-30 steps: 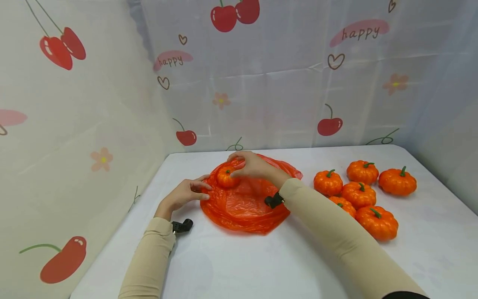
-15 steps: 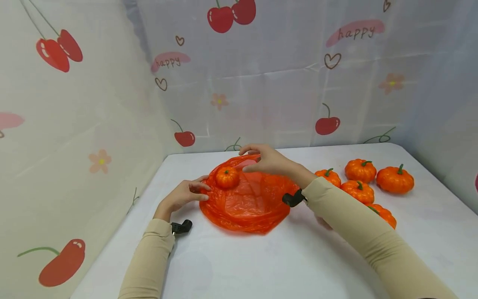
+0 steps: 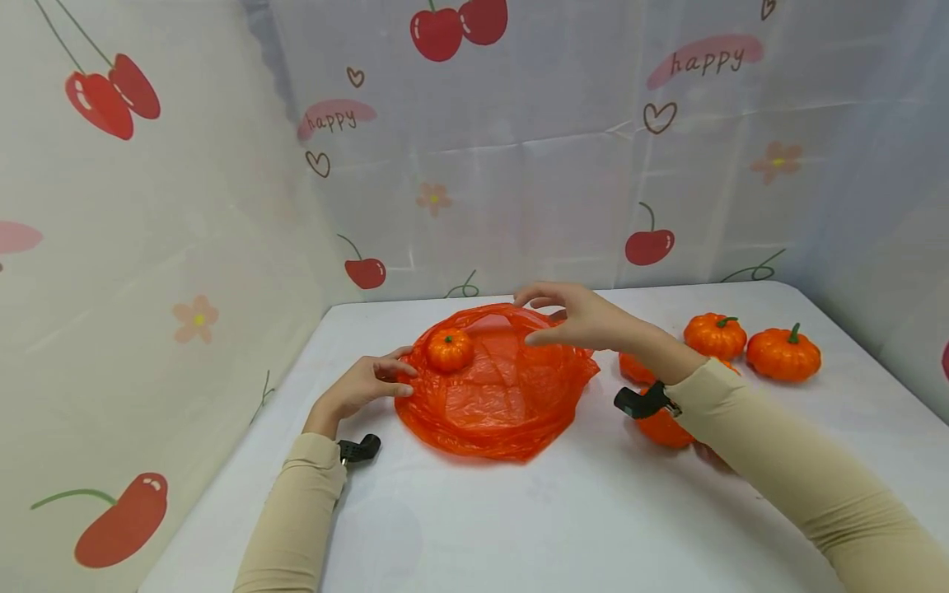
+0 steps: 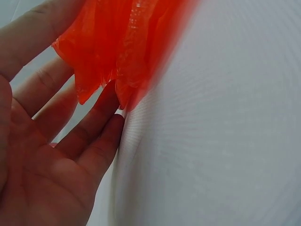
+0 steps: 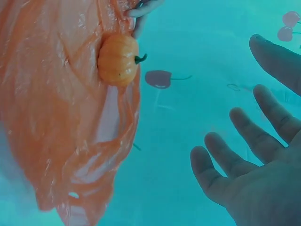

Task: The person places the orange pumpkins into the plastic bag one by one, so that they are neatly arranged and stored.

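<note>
An orange, translucent plastic bag (image 3: 489,403) lies spread on the table in the head view. One small pumpkin (image 3: 450,350) sits at its left side, stem up. My left hand (image 3: 363,385) touches the bag's left edge, thumb and fingers apart around the plastic. In the left wrist view, the bag's crumpled edge (image 4: 127,52) lies against the left fingers (image 4: 87,127). Over the bag's right side hovers my right hand (image 3: 582,317), holding nothing. Its fingers (image 5: 225,155) are spread and apart from the bag in the right wrist view.
Several more pumpkins (image 3: 784,354) are grouped at the right of the white table (image 3: 474,527); my right forearm (image 3: 786,461) hides some of them. Behind and to the left hangs a cherry-print cloth (image 3: 511,206).
My right hand has come away from the pumpkin on the bag and moved right, toward the grouped pumpkins. That pumpkin stays put on the bag. The left hand has barely moved.
</note>
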Demonstrator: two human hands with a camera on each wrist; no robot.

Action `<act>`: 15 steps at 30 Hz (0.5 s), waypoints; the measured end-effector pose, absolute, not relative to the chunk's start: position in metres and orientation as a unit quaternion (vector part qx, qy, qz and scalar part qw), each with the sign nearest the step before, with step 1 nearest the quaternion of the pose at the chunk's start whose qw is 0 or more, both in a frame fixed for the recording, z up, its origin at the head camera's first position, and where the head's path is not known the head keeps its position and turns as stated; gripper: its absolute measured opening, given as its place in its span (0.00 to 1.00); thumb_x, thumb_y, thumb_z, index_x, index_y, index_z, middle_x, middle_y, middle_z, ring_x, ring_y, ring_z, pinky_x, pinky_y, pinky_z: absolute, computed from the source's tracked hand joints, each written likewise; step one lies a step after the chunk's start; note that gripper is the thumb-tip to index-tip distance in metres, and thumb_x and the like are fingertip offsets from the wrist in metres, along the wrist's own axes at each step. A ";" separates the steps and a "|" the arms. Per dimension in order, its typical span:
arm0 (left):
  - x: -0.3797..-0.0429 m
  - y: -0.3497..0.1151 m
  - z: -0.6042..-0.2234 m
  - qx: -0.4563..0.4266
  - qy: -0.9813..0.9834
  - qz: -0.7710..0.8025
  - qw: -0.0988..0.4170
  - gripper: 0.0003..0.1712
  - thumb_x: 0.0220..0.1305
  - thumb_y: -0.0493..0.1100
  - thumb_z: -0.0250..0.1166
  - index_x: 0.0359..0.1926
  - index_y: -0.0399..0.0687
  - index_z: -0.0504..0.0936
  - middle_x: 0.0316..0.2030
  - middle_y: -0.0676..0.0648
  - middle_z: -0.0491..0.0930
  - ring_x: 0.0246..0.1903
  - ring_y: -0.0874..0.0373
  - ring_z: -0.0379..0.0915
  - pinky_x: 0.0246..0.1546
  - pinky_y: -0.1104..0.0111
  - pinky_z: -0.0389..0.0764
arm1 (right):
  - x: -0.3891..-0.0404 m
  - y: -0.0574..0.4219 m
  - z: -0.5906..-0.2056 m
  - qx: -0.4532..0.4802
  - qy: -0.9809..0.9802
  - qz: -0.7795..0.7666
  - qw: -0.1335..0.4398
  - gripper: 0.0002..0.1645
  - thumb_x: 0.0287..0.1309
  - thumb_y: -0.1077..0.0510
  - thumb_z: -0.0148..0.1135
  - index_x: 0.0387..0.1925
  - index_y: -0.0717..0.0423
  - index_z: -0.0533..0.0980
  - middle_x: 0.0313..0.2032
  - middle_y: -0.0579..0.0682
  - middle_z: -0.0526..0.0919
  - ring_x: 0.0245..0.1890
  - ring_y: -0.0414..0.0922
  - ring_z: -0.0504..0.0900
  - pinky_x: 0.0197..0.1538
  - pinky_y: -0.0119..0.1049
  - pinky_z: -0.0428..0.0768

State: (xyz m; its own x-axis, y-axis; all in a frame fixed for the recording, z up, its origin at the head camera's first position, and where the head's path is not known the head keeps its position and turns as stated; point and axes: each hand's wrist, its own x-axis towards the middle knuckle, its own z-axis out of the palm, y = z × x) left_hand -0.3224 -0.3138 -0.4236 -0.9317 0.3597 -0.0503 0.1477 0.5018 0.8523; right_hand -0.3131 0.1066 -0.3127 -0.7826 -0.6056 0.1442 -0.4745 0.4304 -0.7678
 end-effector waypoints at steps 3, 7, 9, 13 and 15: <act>-0.322 -0.314 -0.424 0.147 0.859 0.478 0.111 0.21 0.56 0.49 0.79 0.50 0.50 0.90 0.77 0.53 0.65 0.80 0.49 0.51 0.72 0.52 0.70 | -0.306 0.120 -0.311 -0.318 0.850 -0.412 0.077 0.30 0.58 0.53 0.76 0.62 0.40 0.76 0.70 0.48 0.73 0.74 0.58 0.68 0.67 0.59 0.77; -0.321 -0.314 -0.424 0.142 0.861 0.476 0.113 0.20 0.57 0.49 0.79 0.51 0.51 0.90 0.77 0.54 0.65 0.80 0.49 0.51 0.71 0.53 0.72 | -0.297 0.138 -0.311 -0.324 0.854 -0.400 0.074 0.31 0.58 0.53 0.76 0.63 0.42 0.75 0.69 0.49 0.75 0.73 0.59 0.69 0.69 0.62 0.73; -0.321 -0.313 -0.424 0.139 0.861 0.476 0.115 0.20 0.57 0.48 0.79 0.51 0.51 0.90 0.77 0.54 0.65 0.80 0.49 0.51 0.70 0.54 0.74 | -0.293 0.147 -0.311 -0.324 0.857 -0.394 0.071 0.32 0.58 0.52 0.77 0.63 0.42 0.76 0.68 0.48 0.76 0.73 0.58 0.70 0.69 0.61 0.74; -0.320 -0.313 -0.423 0.138 0.861 0.475 0.113 0.20 0.58 0.48 0.78 0.51 0.51 0.90 0.77 0.54 0.64 0.80 0.48 0.51 0.68 0.57 0.76 | -0.284 0.165 -0.310 -0.325 0.862 -0.384 0.063 0.33 0.58 0.50 0.77 0.63 0.42 0.75 0.68 0.49 0.76 0.71 0.57 0.72 0.67 0.60 0.76; -0.321 -0.313 -0.423 0.138 0.862 0.475 0.112 0.20 0.58 0.48 0.78 0.51 0.51 0.90 0.77 0.54 0.64 0.80 0.48 0.51 0.67 0.58 0.77 | -0.281 0.174 -0.310 -0.323 0.864 -0.381 0.060 0.33 0.58 0.50 0.77 0.64 0.42 0.75 0.67 0.48 0.77 0.70 0.56 0.73 0.66 0.60 0.77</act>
